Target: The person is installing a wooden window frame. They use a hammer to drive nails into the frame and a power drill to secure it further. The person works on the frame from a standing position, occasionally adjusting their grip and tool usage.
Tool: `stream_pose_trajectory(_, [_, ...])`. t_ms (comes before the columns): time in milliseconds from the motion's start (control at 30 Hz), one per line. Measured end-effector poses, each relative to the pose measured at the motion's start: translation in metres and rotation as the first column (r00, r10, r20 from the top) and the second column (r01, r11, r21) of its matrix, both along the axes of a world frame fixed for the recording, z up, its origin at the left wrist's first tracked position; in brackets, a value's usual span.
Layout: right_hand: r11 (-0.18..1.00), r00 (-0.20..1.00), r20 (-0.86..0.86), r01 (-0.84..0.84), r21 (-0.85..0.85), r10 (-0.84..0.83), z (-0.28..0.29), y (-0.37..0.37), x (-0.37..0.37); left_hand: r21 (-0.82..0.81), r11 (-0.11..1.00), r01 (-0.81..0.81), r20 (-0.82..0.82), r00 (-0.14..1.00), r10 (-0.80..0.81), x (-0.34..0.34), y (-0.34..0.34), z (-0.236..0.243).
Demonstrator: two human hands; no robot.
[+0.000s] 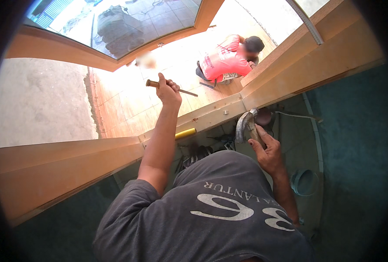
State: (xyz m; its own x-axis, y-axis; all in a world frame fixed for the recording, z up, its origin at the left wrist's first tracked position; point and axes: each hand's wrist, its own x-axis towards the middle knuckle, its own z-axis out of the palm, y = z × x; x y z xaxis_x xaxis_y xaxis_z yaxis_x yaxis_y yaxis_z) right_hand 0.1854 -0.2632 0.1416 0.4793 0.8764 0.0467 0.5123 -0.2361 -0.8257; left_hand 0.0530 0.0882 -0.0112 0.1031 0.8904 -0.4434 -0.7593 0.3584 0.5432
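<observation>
My left hand (168, 89) is closed on a chisel (189, 93), raised over the pale tiled floor beyond the wooden sill (211, 111), with its thick end to the left and thin end to the right. My right hand (268, 153) grips a claw hammer (246, 124) by the handle, its metal head up against or just in front of the sill; contact is unclear. A yellow cylindrical item (185, 133) lies along the sill between my two arms.
A co-worker in a pink shirt (222, 65) crouches beyond the sill. An open glass-paned wooden sash (111, 66) hangs at upper left. Wooden frame members (54, 166) border both sides. A bucket (304, 181) and jumbled dark items (196, 155) are on the floor below.
</observation>
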Motion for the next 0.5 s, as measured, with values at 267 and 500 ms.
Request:
stream_pose_trajectory(267, [0.999,1.000,-0.016,0.002,-0.054,-0.003,-0.007,-0.005,0.002,0.358,0.815,0.456,-0.280,0.885,-0.373,-0.027,-0.045,0.004])
stream_pose_trajectory(500, [0.997,0.999,-0.032,-0.022,-0.070,0.020,0.001,0.001,-0.005,0.326,0.782,0.531,-0.355,0.836,-0.419,-0.018,-0.061,-0.006])
